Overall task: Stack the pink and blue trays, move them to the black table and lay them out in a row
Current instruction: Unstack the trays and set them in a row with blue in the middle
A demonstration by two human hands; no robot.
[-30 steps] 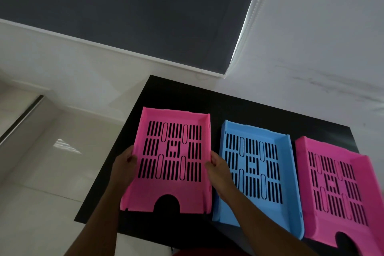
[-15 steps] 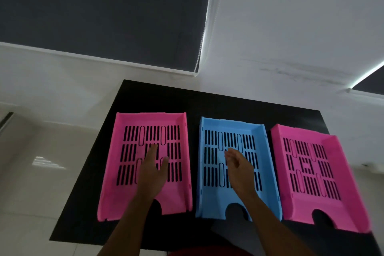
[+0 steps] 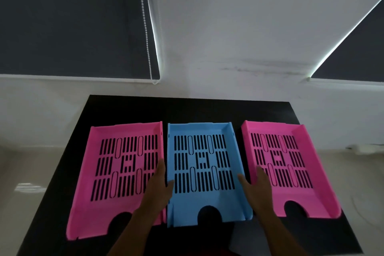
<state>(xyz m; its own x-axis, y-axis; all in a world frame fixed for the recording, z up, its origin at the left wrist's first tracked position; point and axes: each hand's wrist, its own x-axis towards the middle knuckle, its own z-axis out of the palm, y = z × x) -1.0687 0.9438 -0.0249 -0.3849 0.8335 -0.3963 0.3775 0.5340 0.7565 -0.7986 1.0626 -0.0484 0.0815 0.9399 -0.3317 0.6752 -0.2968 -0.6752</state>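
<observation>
Three slotted trays lie side by side on the black table [image 3: 207,110]: a pink tray [image 3: 108,172] at the left, a blue tray [image 3: 202,193] in the middle, a second pink tray [image 3: 291,189] at the right. My left hand [image 3: 159,189] lies flat along the blue tray's left wall, its thumb over that edge. Against the blue tray's right wall sits my right hand [image 3: 256,189], fingers apart, partly over the right pink tray's left edge. Neither hand is closed around a tray.
The table stands against a white wall [image 3: 239,27] with dark roller blinds [image 3: 72,21] at left and right. A bead cord [image 3: 145,27] hangs by the left blind. Pale tiled floor [image 3: 25,172] lies on both sides of the table.
My hands let go of the left pink tray, passed over the tray floors and now flank the blue tray. The view has shifted so all three trays are centred.
</observation>
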